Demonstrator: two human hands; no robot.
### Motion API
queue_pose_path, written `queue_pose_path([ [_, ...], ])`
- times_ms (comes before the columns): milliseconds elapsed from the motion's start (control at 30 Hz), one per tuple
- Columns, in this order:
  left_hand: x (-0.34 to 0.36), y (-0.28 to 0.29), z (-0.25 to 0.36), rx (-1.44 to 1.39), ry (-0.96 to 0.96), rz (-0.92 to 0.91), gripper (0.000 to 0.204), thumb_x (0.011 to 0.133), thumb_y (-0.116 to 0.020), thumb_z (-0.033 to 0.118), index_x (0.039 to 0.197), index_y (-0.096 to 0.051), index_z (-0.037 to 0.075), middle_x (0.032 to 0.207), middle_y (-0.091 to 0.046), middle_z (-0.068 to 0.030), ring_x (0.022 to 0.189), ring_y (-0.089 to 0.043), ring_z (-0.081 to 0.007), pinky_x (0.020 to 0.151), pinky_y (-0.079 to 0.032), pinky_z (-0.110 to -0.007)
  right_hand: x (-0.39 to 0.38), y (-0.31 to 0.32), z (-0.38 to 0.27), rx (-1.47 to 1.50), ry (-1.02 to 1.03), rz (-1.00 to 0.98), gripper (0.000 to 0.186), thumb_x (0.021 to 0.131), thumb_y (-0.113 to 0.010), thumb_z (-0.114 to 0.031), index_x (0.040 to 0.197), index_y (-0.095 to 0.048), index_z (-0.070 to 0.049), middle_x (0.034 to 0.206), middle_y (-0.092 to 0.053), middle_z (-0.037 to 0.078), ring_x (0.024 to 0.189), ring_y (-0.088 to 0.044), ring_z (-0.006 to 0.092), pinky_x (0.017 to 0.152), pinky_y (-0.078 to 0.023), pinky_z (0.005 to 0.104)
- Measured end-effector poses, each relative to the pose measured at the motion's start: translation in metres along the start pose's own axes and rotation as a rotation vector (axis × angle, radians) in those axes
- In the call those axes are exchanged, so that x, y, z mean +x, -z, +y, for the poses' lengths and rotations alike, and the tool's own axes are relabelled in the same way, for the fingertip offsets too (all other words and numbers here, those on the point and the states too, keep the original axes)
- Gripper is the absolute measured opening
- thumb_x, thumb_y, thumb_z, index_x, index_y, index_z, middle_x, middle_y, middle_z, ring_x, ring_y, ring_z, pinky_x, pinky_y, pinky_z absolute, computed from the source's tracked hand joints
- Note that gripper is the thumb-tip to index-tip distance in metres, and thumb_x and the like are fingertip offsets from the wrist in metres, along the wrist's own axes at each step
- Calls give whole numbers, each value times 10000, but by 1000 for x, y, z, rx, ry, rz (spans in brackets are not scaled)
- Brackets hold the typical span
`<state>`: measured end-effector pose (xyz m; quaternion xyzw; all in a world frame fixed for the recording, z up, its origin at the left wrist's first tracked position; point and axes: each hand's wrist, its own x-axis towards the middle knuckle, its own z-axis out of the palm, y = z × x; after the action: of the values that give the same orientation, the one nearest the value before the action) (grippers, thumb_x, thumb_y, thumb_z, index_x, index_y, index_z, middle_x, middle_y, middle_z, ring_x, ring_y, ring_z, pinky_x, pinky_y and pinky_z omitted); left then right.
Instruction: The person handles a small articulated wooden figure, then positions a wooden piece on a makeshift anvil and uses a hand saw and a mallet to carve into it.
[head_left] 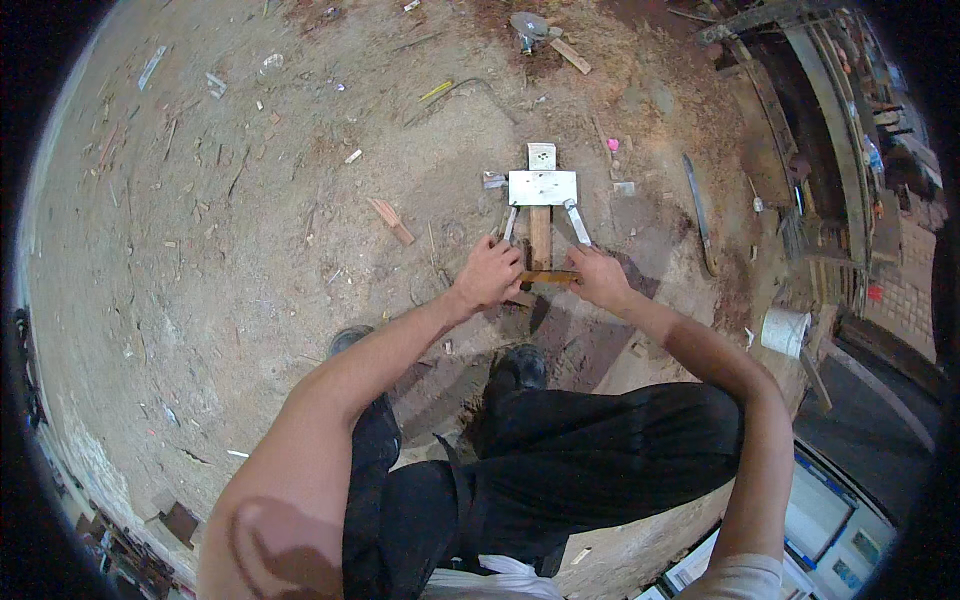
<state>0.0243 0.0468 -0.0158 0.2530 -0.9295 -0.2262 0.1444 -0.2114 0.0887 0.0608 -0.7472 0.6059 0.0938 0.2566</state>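
Note:
A small figure made of pieces stands or lies on the dirty ground in front of me: a white board [542, 188], a square top block [542, 156] with dark marks, a wooden post [540, 232] and two pale strips [508, 226] [578, 226] angled down from the board. My left hand [488, 272] and my right hand [600, 280] are closed on either end of a brown crosspiece [546, 277] across the post's lower part, near the lower ends of the strips. A small greyish piece [494, 180] is left of the board.
A long blade-like tool [698, 210] lies to the right, beside a white bucket [785, 332] and stacked boards [820, 100]. A split wood scrap [390, 218] lies to the left, a round grey object with a handle [530, 28] at the back. My shoes [515, 370] are below.

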Motion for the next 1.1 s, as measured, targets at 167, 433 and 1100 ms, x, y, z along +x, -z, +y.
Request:
queue_pose_path([
  [167, -2, 1, 2, 2, -7, 3, 222, 721, -658, 292, 875, -663, 133, 934, -584, -21, 957, -521, -201, 861, -375, -394, -4, -3, 6, 4, -52, -46, 327, 719, -693, -182, 968, -529, -46, 985, -554, 145, 931, -590, 345, 756, -495, 459],
  [433, -7, -1, -5, -27, 5, 80, 206, 773, -636, 259, 944, -633, 145, 955, -574, -17, 961, -521, -206, 857, -374, -384, -6, 0, 4, 73, -119, -11, 282, 741, -700, -167, 947, -556, -40, 1003, -558, 129, 937, -584, 346, 749, -494, 447],
  [1100, -13, 20, -5, -103, 265, 58, 279, 776, -667, 256, 1019, -599, 137, 1005, -519, -69, 1023, -495, -246, 865, -356, -398, 2, -1, 18, 148, -183, 35, 291, 779, -667, -188, 1014, -546, -66, 1015, -569, 151, 962, -577, 359, 778, -480, 463],
])
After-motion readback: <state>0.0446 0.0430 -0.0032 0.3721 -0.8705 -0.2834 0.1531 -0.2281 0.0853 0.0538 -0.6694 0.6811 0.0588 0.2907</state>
